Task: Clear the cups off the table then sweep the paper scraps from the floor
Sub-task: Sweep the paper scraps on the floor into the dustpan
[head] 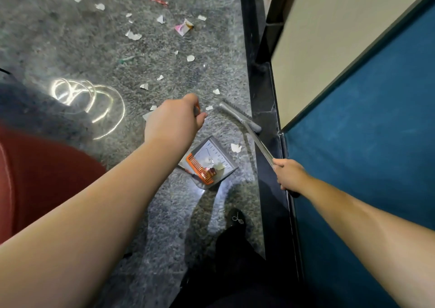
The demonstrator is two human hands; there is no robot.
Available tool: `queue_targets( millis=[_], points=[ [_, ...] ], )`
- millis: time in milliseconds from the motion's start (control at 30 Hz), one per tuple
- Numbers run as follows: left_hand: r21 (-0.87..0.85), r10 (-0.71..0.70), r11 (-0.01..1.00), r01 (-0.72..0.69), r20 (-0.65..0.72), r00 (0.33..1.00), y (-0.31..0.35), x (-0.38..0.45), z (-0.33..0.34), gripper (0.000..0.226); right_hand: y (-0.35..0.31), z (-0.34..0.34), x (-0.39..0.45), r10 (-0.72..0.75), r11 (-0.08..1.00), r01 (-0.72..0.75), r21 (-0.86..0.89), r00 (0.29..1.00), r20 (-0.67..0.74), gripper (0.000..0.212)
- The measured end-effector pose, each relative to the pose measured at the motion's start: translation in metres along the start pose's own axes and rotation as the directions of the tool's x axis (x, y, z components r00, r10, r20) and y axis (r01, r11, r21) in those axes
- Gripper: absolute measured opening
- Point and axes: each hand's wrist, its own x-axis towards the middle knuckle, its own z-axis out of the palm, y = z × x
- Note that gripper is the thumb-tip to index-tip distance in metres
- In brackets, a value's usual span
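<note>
Currently, dustpan [209, 164] handle is being gripped by left hand [174, 119], pan grounded to catch; beside it, broom [244, 121] is being gripped by right hand [290, 174], sweeping scraps [133, 35] panward.

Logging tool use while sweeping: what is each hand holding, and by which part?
The left hand grips the dustpan by the top of its handle. The right hand grips the broom by its handle's upper end.

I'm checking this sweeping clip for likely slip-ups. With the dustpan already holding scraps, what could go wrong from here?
1. The dustpan looks tilted in the left hand; the scraps in it might slide back out.
2. The broom head, held by the right hand, sits by the black base and may push scraps against it.
3. The far paper scraps and the pink wrapper could be missed.
</note>
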Motion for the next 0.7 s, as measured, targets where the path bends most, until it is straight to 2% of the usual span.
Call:
queue_targets(
  millis=[100, 200, 267, 400, 533, 700],
  points=[
    [0.022, -0.005, 1.0, 0.005, 0.018, 1.0, 0.012, 0.025, 0.005, 0.021, -0.002, 0.001, 0.011, 0.054, 0.997, -0.057, 0.05, 0.997, 0.06, 0.035],
    [0.021, -0.008, 1.0, 0.008, -0.009, 1.0, 0.012, 0.034, 0.008, 0.02, -0.001, 0.014, 0.006, 0.074, 0.997, -0.076, 0.01, 0.987, 0.142, 0.038],
    [0.03, 0.003, 1.0, -0.003, -0.033, 0.999, 0.009, 0.034, 0.009, 0.021, 0.0, 0.025, -0.006, 0.081, 0.997, -0.077, -0.029, 0.983, 0.164, 0.041],
    [0.023, 0.009, 1.0, -0.008, -0.036, 0.999, 0.012, 0.033, 0.01, 0.021, -0.002, 0.044, -0.032, 0.091, 0.994, -0.101, 0.039, 0.975, 0.2, 0.045],
    [0.025, 0.02, 1.0, -0.018, -0.05, 0.999, 0.017, 0.028, 0.009, 0.022, -0.009, 0.058, -0.061, 0.091, 0.994, -0.103, 0.034, 0.96, 0.264, 0.043],
    [0.008, 0.026, 1.0, -0.026, -0.056, 0.998, 0.009, 0.014, 0.005, 0.022, -0.006, 0.063, -0.093, 0.045, 0.99, -0.076, 0.123, 0.971, 0.237, 0.042]
  ],
)
